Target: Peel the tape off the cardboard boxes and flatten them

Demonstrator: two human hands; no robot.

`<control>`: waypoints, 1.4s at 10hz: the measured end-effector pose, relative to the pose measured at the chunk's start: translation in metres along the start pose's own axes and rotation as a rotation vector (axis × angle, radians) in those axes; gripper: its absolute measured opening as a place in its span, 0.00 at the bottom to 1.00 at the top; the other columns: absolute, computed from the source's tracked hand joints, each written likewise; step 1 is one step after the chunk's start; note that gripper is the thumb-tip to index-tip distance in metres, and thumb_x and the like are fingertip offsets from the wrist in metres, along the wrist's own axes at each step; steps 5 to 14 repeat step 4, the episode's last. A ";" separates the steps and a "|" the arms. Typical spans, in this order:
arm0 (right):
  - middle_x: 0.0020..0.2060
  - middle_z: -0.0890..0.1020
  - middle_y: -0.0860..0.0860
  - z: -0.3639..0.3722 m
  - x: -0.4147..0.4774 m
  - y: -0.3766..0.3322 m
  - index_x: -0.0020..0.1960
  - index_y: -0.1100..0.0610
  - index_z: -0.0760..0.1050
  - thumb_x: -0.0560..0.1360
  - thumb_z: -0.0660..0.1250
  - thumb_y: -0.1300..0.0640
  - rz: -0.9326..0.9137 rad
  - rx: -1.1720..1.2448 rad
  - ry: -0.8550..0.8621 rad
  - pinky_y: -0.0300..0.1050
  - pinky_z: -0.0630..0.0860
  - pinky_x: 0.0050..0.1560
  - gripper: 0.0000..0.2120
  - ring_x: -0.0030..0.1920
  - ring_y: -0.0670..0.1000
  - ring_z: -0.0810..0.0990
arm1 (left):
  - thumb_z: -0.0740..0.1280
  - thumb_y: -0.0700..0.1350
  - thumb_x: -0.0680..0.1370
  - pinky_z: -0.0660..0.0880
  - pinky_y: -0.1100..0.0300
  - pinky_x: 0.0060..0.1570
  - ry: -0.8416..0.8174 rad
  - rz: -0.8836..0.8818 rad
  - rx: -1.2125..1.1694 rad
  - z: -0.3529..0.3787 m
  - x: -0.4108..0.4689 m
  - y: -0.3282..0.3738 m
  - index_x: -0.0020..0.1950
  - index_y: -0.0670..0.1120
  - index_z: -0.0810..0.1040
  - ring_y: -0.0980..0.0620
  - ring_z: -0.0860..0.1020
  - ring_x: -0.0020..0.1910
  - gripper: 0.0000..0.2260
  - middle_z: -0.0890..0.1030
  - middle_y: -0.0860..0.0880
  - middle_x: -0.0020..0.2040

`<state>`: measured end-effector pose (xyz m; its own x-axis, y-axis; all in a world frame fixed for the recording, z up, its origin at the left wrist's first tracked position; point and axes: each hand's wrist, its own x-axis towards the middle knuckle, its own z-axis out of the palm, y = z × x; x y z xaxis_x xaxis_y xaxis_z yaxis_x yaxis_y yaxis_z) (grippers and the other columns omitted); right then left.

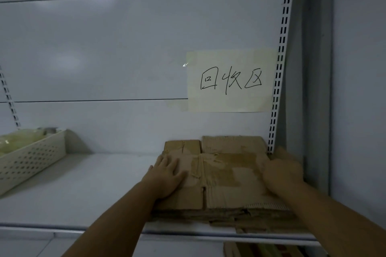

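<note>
At the far left a white perforated basket (33,158) sits tilted on the white shelf (83,190), holding pale, blurred packets that the soft focus leaves unreadable. Behind it a slotted upright strip (9,100) runs up the grey back panel (125,48).

Moving toward the middle, the shelf surface is bare metal as far as the left forearm, which reaches in from the bottom edge. The left hand (167,177) lies palm down on the left part of the flattened cardboard box (225,175), fingers spread and extended, pressing on the top face rather than gripping anything. The fingertips point toward the back panel.

The flattened cardboard box is the top sheet of a stack of flattened cardboard (229,215) that rests on the right end of the shelf, its front edge reaching the shelf lip. The top face shows torn, lighter patches where the paper surface is scuffed. More folded flaps lie behind it against the back panel.

Above the stack a pale paper sign (229,81) with three handwritten characters is stuck to the back panel.

At the right, the right hand (282,171) rests at the right edge of the flattened cardboard box, fingers loosely curved and pointing inward; it appears to lie open on the sheet, though blur hides whether the fingertips hook over the edge. Beyond it stands the right slotted upright (279,69) and a grey post (317,89).
</note>
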<state>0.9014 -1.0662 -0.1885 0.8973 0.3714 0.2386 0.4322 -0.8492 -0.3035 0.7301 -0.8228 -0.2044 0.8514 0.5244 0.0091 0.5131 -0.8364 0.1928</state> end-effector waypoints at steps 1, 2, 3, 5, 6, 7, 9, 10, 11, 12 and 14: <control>0.36 0.78 0.53 0.007 -0.006 -0.006 0.42 0.62 0.75 0.79 0.57 0.51 0.080 0.215 0.032 0.39 0.63 0.28 0.17 0.31 0.46 0.70 | 0.48 0.65 0.78 0.46 0.47 0.73 -0.042 -0.002 -0.045 -0.002 0.003 -0.001 0.77 0.49 0.46 0.47 0.40 0.76 0.33 0.43 0.45 0.78; 0.47 0.80 0.53 -0.003 -0.018 -0.009 0.54 0.60 0.73 0.79 0.56 0.53 0.046 0.040 -0.024 0.40 0.66 0.36 0.12 0.39 0.50 0.76 | 0.48 0.65 0.78 0.46 0.47 0.73 -0.052 0.003 -0.054 -0.003 0.003 -0.002 0.77 0.49 0.47 0.46 0.40 0.76 0.33 0.43 0.45 0.78; 0.48 0.78 0.53 -0.014 -0.026 -0.013 0.58 0.57 0.72 0.80 0.53 0.60 -0.045 -0.094 -0.005 0.42 0.69 0.43 0.11 0.52 0.53 0.78 | 0.47 0.64 0.78 0.46 0.44 0.74 -0.082 0.002 -0.039 -0.008 -0.002 0.002 0.77 0.49 0.46 0.45 0.40 0.76 0.32 0.43 0.44 0.78; 0.50 0.81 0.52 -0.037 -0.031 -0.031 0.49 0.56 0.76 0.79 0.55 0.61 -0.206 -0.162 0.074 0.42 0.75 0.48 0.11 0.47 0.49 0.78 | 0.46 0.64 0.78 0.47 0.41 0.73 -0.154 -0.001 0.010 -0.025 -0.003 0.007 0.77 0.51 0.46 0.43 0.41 0.76 0.31 0.43 0.43 0.78; 0.50 0.81 0.52 -0.037 -0.031 -0.031 0.49 0.56 0.76 0.79 0.55 0.61 -0.206 -0.162 0.074 0.42 0.75 0.48 0.11 0.47 0.49 0.78 | 0.46 0.64 0.78 0.47 0.41 0.73 -0.154 -0.001 0.010 -0.025 -0.003 0.007 0.77 0.51 0.46 0.43 0.41 0.76 0.31 0.43 0.43 0.78; 0.50 0.81 0.52 -0.037 -0.031 -0.031 0.49 0.56 0.76 0.79 0.55 0.61 -0.206 -0.162 0.074 0.42 0.75 0.48 0.11 0.47 0.49 0.78 | 0.46 0.64 0.78 0.47 0.41 0.73 -0.154 -0.001 0.010 -0.025 -0.003 0.007 0.77 0.51 0.46 0.43 0.41 0.76 0.31 0.43 0.43 0.78; 0.50 0.81 0.52 -0.037 -0.031 -0.031 0.49 0.56 0.76 0.79 0.55 0.61 -0.206 -0.162 0.074 0.42 0.75 0.48 0.11 0.47 0.49 0.78 | 0.46 0.64 0.78 0.47 0.41 0.73 -0.154 -0.001 0.010 -0.025 -0.003 0.007 0.77 0.51 0.46 0.43 0.41 0.76 0.31 0.43 0.43 0.78; 0.50 0.81 0.52 -0.037 -0.031 -0.031 0.49 0.56 0.76 0.79 0.55 0.61 -0.206 -0.162 0.074 0.42 0.75 0.48 0.11 0.47 0.49 0.78 | 0.46 0.64 0.78 0.47 0.41 0.73 -0.154 -0.001 0.010 -0.025 -0.003 0.007 0.77 0.51 0.46 0.43 0.41 0.76 0.31 0.43 0.43 0.78; 0.50 0.81 0.52 -0.037 -0.031 -0.031 0.49 0.56 0.76 0.79 0.55 0.61 -0.206 -0.162 0.074 0.42 0.75 0.48 0.11 0.47 0.49 0.78 | 0.46 0.64 0.78 0.47 0.41 0.73 -0.154 -0.001 0.010 -0.025 -0.003 0.007 0.77 0.51 0.46 0.43 0.41 0.76 0.31 0.43 0.43 0.78; 0.50 0.81 0.52 -0.037 -0.031 -0.031 0.49 0.56 0.76 0.79 0.55 0.61 -0.206 -0.162 0.074 0.42 0.75 0.48 0.11 0.47 0.49 0.78 | 0.46 0.64 0.78 0.47 0.41 0.73 -0.154 -0.001 0.010 -0.025 -0.003 0.007 0.77 0.51 0.46 0.43 0.41 0.76 0.31 0.43 0.43 0.78; 0.50 0.81 0.52 -0.037 -0.031 -0.031 0.49 0.56 0.76 0.79 0.55 0.61 -0.206 -0.162 0.074 0.42 0.75 0.48 0.11 0.47 0.49 0.78 | 0.46 0.64 0.78 0.47 0.41 0.73 -0.154 -0.001 0.010 -0.025 -0.003 0.007 0.77 0.51 0.46 0.43 0.41 0.76 0.31 0.43 0.43 0.78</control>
